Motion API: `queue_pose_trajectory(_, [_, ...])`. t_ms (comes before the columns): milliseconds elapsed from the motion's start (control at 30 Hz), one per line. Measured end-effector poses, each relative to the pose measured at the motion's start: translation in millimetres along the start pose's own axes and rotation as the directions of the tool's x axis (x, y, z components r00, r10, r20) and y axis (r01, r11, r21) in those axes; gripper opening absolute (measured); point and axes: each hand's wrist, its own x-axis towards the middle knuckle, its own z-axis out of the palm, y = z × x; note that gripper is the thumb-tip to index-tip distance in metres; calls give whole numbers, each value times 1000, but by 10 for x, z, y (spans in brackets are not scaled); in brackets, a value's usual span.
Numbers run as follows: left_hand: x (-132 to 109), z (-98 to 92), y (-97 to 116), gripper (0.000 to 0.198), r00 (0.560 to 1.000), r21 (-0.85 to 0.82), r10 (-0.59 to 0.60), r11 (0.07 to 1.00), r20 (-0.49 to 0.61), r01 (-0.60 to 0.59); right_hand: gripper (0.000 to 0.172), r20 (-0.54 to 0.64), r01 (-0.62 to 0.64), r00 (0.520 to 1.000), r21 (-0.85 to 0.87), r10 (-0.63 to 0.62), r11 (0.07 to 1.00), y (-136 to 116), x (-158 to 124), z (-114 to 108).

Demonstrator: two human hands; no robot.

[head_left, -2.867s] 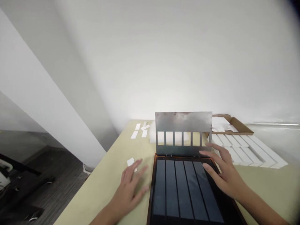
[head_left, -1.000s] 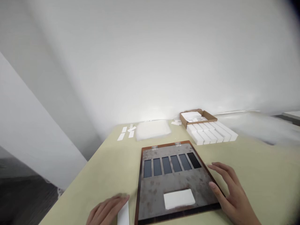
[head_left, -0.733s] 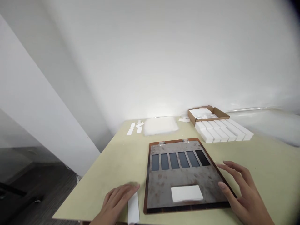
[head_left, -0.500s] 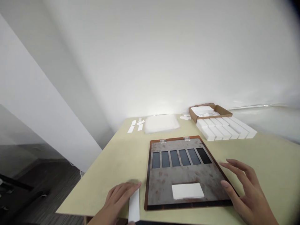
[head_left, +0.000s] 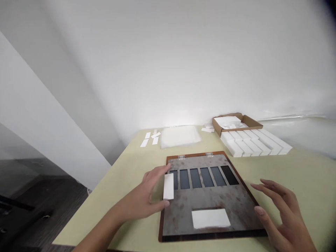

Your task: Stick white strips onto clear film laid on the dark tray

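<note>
on the desk (head_left: pixel 296 182) lies a rusty steel plate (head_left: pixel 210 197) with six dark slots (head_left: pixel 206 176) in a row. the left hand (head_left: pixel 141 192) grips a white strip (head_left: pixel 168 186) over the leftmost slot. a white block (head_left: pixel 210 218) lies on the plate's near part. the right hand (head_left: pixel 283 213), open with fingers spread, sits just beside the plate's right edge.

The left hand (head_left: pixel 140 196) and right hand (head_left: pixel 285 215) are bare, with slender fingers and smooth, rounded nails. The left forearm (head_left: pixel 97 232) is bare too, tapering to the wrist.
</note>
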Motion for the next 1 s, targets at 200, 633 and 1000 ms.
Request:
queue_pose_trajectory(200, [286,196,-145,91,998,-13,55,998,32,-54,41,6,22,1000,-16,-22,1000,119,-35,40])
queue_pose_trajectory(633, [390,390,-172,68,998,-7,50,999,-50,-51,44,86,-18,996,-3,19,1000,105,-51,21])
queue_pose_trajectory(1000, [434,392,-225,64,994,4,43,999,-101,-42,45,95,-10,995,16,8,1000,94,-34,5])
